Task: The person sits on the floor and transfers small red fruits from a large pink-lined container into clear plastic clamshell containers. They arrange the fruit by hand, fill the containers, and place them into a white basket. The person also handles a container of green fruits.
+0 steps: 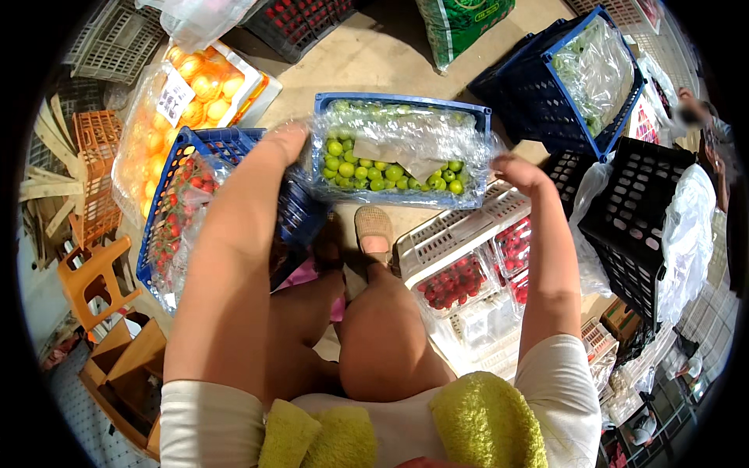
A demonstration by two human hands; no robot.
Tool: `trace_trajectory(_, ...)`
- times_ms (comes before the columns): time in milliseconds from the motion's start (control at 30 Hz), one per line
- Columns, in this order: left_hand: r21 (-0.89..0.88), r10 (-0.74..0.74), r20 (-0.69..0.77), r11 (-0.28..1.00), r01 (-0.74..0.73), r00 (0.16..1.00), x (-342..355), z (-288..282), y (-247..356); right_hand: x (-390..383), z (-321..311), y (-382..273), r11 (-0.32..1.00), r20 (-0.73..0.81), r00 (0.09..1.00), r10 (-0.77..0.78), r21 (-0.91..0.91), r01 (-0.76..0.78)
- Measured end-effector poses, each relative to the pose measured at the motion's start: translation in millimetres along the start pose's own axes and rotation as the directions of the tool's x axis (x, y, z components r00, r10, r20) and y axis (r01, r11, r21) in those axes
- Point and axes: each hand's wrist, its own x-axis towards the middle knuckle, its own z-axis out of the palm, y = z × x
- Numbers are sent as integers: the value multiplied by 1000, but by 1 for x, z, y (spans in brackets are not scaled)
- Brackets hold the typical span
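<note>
A blue plastic crate (404, 204) with small round green fruit (379, 173) is held up in front of me, above the floor. Clear plastic film and a scrap of brown paper (398, 158) cover part of the fruit. My left hand (289, 142) grips the crate's left end, its fingers partly hidden by the film. At the opposite end my right hand (520, 171) curls around the edge. Below my left forearm stands another blue crate (148, 242) with red tomatoes on the vine (175, 210). A white crate (445, 234) with clear boxes of red fruit (454, 282) sits below my right hand.
Netted oranges (204, 86) lie at the far left, near an orange stool (97, 277) and cardboard box (125, 374). A green sack (460, 27) stands at the back. Blue crates (538, 93) and a black crate (632, 203) stand at right. My foot (374, 226) is below.
</note>
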Motion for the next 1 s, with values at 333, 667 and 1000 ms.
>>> trace_trajectory(333, -754, -184, -210, 656, -39, 960, 52, -18, 4, 26, 55, -90, 833, -432, 768, -472, -503, 229)
trace_trajectory(667, -788, -62, 395, -536, 303, 917, 84, -8, -8, 80, 43, 2, 738, -171, 962, 213, 673, -44)
trace_trajectory(1000, 67, -3, 93, 998, -3, 996, 29, -23, 19, -15, 52, -70, 827, -639, 573, -513, -547, 130)
